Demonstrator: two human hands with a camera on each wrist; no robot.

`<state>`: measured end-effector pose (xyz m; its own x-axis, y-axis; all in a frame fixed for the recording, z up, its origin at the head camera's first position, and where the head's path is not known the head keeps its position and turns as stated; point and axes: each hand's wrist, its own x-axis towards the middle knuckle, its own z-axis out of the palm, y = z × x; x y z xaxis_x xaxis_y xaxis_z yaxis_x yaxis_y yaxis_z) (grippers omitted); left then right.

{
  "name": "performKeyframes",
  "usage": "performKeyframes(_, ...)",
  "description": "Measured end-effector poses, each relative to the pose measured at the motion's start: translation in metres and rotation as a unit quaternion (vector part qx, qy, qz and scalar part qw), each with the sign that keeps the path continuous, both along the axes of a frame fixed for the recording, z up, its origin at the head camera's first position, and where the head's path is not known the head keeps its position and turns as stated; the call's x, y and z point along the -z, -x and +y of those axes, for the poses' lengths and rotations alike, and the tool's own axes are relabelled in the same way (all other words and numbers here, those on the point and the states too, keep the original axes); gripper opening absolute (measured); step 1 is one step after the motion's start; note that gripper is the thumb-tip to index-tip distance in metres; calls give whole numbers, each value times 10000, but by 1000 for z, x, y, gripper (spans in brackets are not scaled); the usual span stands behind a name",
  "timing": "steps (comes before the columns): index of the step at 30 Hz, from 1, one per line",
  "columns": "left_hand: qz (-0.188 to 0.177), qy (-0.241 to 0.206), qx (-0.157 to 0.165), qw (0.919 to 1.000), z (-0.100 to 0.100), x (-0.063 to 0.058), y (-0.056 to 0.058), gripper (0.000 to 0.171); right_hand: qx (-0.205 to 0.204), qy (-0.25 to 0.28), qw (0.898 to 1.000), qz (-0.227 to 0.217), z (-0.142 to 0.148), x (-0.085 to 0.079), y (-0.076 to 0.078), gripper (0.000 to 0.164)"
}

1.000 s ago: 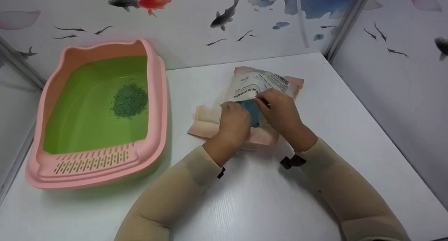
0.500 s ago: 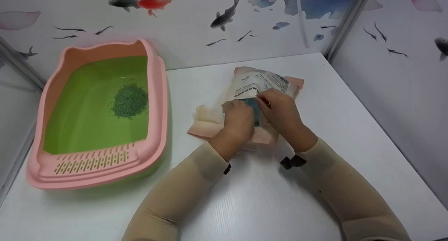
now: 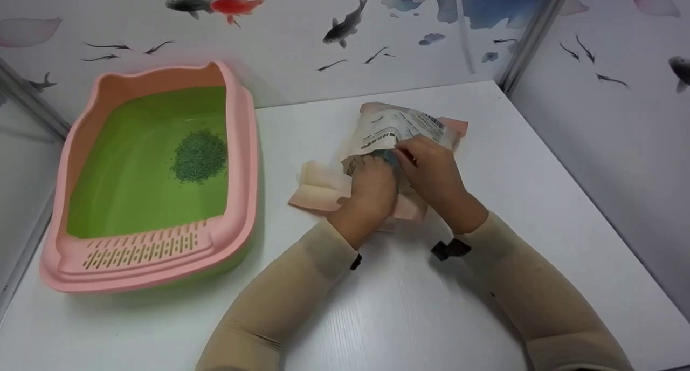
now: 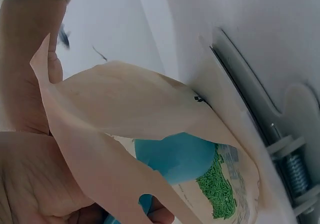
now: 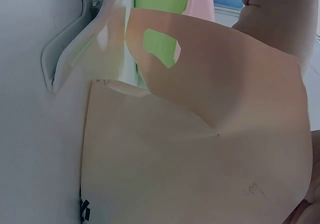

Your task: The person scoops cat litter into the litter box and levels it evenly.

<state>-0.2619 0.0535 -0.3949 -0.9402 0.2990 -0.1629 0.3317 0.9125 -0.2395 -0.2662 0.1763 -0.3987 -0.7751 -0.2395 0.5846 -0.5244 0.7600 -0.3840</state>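
A: ok so what are the hands up to over there? Can't see past the sleeves (image 3: 291,295) from here lol

B: Both busy with the paper bag (image 3: 401,129). It's lying on the bench (image 3: 372,317), toward the back, mouth facing the person. The right hand (image 3: 434,166) has the torn top edge pinched between thumb and finger, so the mouth gapes a bit.

A: And the left one?

B: Left hand (image 3: 373,186) is reaching in at the mouth, fingers curled round a blue scoop (image 4: 175,156). Only bits of the scoop show, mostly a rounded blue part inside the bag, plus some blue right by the fingers. Can't tell exactly how each finger sits, the paper covers most of it.

A: Anything else in the bag?

B: Yeah, bright green pellets (image 4: 217,196) just past the scoop. And a loose flap (image 3: 318,190) of paper sticks out left of the left hand, flat on the bench.

A: What's the big pink thing?

B: Litter tray (image 3: 247,144), pink rim, green bottom, slotted step at the front. It's left of the bag, not touching it. Small heap of dark green bits (image 3: 199,156) in there, toward the right side. Fish (image 3: 345,26) painted on the wall behind, kinda cute.
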Motion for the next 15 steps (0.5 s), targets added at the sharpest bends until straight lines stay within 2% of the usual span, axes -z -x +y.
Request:
performKeyframes(9, 132, -188, 82, 9997, 3, 7, 4, 42, -38, 7, 10000, 45, 0, 1, 0, 13)
performKeyframes(15, 125, -72, 114, 9998, 5, 9, 8, 56, -79, 7, 10000, 52, 0, 0, 0, 13)
